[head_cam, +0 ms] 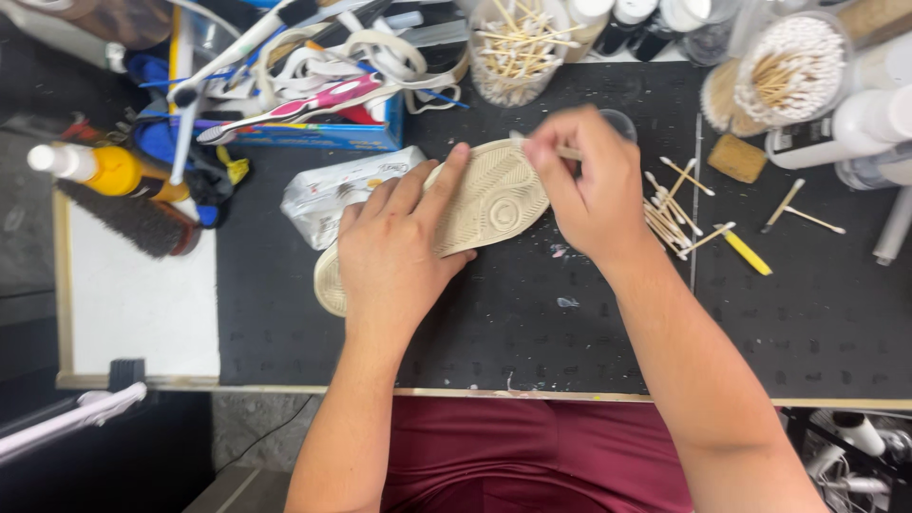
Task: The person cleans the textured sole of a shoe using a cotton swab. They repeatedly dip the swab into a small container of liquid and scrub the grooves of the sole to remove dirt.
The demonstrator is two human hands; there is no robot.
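My left hand lies flat and spread on the shoe sole, fingers stretched along the tread, pinning it sole-up on the black mat in the middle of the worktop. My right hand is pinched narrow around a thin wooden stick, its end at the toe edge of the sole. The stick's tip is hidden under my fingers, so I cannot tell exactly where it meets the rubber.

The heel peeks out below my left palm; the upper is out of sight beneath. Just behind the sole sits a crumpled silvery packet, touching or nearly so. To my right, loose cotton swabs scatter over the mat beside a yellow stick. There is open mat between the sole and the worktop's near edge.

Further back, a jar of swabs, a second full jar, and a blue box of toothbrushes crowd the far edge. At left, a dark bristle brush and a yellow bottle, partly cut off.
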